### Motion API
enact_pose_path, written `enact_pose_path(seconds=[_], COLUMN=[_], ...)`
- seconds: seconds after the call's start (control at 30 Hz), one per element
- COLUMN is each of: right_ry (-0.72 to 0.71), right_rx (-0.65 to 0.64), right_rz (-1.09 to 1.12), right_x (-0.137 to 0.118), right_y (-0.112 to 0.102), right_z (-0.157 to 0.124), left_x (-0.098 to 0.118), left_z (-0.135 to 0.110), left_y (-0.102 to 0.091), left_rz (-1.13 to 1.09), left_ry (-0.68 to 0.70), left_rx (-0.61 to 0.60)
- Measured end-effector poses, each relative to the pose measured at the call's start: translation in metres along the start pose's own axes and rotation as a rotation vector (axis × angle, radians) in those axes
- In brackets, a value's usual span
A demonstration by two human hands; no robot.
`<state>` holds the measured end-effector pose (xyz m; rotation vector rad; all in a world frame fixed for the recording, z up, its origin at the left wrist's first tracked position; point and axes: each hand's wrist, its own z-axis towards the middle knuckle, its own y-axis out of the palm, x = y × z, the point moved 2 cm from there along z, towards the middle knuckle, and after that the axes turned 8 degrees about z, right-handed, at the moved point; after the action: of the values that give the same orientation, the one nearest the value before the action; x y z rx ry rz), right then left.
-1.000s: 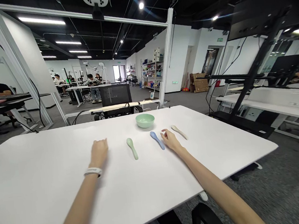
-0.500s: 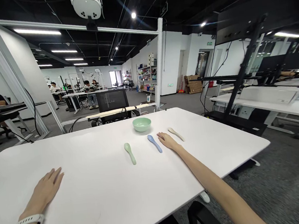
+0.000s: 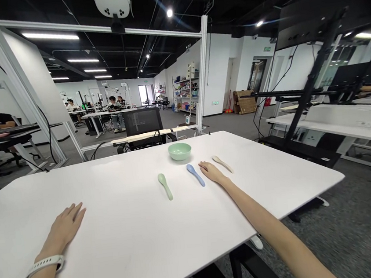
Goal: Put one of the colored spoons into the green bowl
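Left hand (image 3: 62, 227) open, empty, drawn back from green spoon (image 3: 165, 186); right hand (image 3: 211, 173) flat, empty (still beside blue spoon (image 3: 195, 174)).

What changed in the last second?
The left hand slid back and left, away from the green spoon, and lies open on the white table. Nothing was grasped or let go. The right hand stays beside the blue spoon; the spoons and pale green bowl stayed put.
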<state>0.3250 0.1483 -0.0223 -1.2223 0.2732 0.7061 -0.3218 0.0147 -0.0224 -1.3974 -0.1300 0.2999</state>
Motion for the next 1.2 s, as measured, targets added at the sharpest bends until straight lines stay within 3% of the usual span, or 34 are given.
enact_pose_path(seconds=[0.2, 0.3, 0.43, 0.57, 0.77, 0.87, 1.0, 1.2], right_ry=[-0.009, 0.041, 0.216, 0.363, 0.471, 0.462, 0.333, 0.131], right_rx=[0.032, 0.169, 0.351, 0.373, 0.327, 0.333, 0.368, 0.306], right_rz=[-0.017, -0.089, -0.235, -0.319, -0.275, -0.269, -0.223, -0.149], right_x=[-0.003, 0.0, 0.013, 0.03, 0.042, 0.042, 0.028, -0.032], right_y=[-0.004, -0.02, -0.045, -0.057, -0.055, -0.055, -0.058, -0.05], right_z=[0.0, 0.001, -0.004, -0.009, -0.012, -0.01, 0.002, 0.054], left_x=[0.002, 0.002, 0.002, 0.002, 0.004, 0.004, 0.003, 0.003], left_z=[-0.002, -0.002, -0.001, -0.001, -0.002, -0.002, -0.001, -0.003], left_y=[-0.003, -0.004, -0.006, -0.006, -0.006, -0.006, -0.004, -0.001], left_rz=[-0.012, -0.011, -0.005, 0.004, 0.012, 0.01, -0.003, -0.028], left_ry=[0.005, 0.009, 0.013, 0.009, 0.003, 0.01, 0.009, 0.006], left_rx=[0.013, 0.02, 0.011, -0.013, -0.028, -0.022, -0.012, 0.023])
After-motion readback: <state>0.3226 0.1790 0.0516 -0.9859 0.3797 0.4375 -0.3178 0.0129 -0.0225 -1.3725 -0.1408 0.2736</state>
